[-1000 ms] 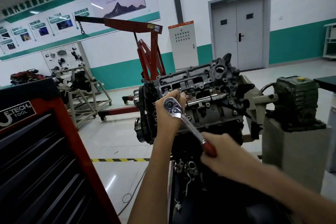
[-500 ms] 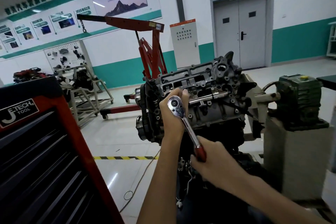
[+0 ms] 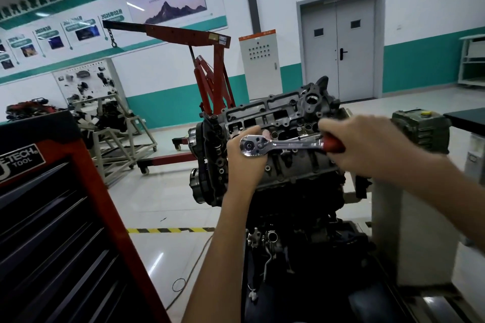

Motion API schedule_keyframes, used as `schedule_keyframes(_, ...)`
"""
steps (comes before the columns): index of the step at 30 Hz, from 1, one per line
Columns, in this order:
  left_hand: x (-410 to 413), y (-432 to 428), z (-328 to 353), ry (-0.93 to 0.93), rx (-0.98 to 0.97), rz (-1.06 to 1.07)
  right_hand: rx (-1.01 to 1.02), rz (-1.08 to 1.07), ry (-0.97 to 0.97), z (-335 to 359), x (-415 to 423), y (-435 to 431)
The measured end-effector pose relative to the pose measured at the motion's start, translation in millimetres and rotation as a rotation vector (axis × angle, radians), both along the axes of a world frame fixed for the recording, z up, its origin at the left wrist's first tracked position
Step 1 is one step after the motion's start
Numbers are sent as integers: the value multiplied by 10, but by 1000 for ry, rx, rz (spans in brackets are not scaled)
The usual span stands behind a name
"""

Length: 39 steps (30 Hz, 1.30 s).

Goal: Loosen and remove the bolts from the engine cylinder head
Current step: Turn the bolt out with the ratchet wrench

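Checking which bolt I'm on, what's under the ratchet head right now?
The left hand is curled beneath the ratchet head, against the cylinder head. Any socket or bolt there is covered by them.

Grey cylinder head [image 3: 288, 174], chrome red-handled ratchet [image 3: 288, 143] horizontal across it

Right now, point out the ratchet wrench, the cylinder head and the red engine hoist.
ratchet wrench [image 3: 294, 144]: head view, on the chrome shaft.
cylinder head [image 3: 294, 171]: head view, on its grey side face below the wrench.
red engine hoist [image 3: 183, 34]: head view, on the boom.
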<state>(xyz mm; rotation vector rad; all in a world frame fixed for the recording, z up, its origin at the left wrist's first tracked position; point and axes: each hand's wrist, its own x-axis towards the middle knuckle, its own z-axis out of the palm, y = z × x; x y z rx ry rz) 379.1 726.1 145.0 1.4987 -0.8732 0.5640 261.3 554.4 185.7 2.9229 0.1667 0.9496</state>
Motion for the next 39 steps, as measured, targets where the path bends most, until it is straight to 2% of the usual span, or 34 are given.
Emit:
schedule_keyframes(2, -12, -53, -50, 75, -127, 4, 173, -20, 58, -431, -47, 227)
schedule_keyframes(4, -31, -139, -52, 97, -175, -18, 485, 12, 164, -835, -77, 605)
schedule_keyframes(6, -63, -229, -35, 121, -182, -73, 872, 188, 209, -1113, -58, 952)
schedule_keyframes(8, -82, -245, -47, 88, -154, -66, 1014, 291, 169, -1212, -13, 1059)
schedule_keyframes(10, -52, -181, -58, 32, -81, -18, 928, 283, 175, -1121, -18, 874)
schedule_keyframes(11, -21, -131, -53, -4, -35, 13, 818, 261, 203, -1021, -36, 720)
schedule_keyframes(14, 37, -4, 40, -51, 72, 16, 309, 182, 265, -508, -27, 169)
schedule_keyframes(17, 34, 13, 100, -94, 127, -9, -122, 121, 79, 173, 35, -164)
schedule_keyframes(18, 22, -12, 83, -99, 117, -21, -184, 107, 32, 303, 50, -201)
schedule_keyframes(20, -6, -59, 10, -52, 46, -29, -169, 82, 41, 295, 59, -205)
schedule_keyframes(23, 8, -71, -90, 27, -115, -4, 67, 85, 104, -276, 11, 35)
schedule_keyframes(25, -20, -77, -79, 30, -155, 17, 360, 134, 144, -731, -8, 372)
schedule_keyframes(28, -58, -143, -57, 104, -222, -74, 851, 293, 196, -1153, 13, 940)
schedule_keyframes(29, -66, -155, -50, 143, -241, -122, 950, 339, 199, -1212, 22, 1035)
schedule_keyframes(30, -65, -145, -47, 147, -225, -130, 962, 352, 202, -1221, 24, 1042)
schedule_keyframes(33, 13, -14, -56, -1, -36, -1, 656, 265, 233, -968, -2, 650)
schedule_keyframes(36, 51, 84, 51, -66, 91, -20, 163, 184, 267, -325, 45, 66)
schedule_keyframes(39, -6, 47, 128, -85, 148, -32, -175, 116, 44, 310, 120, -213)
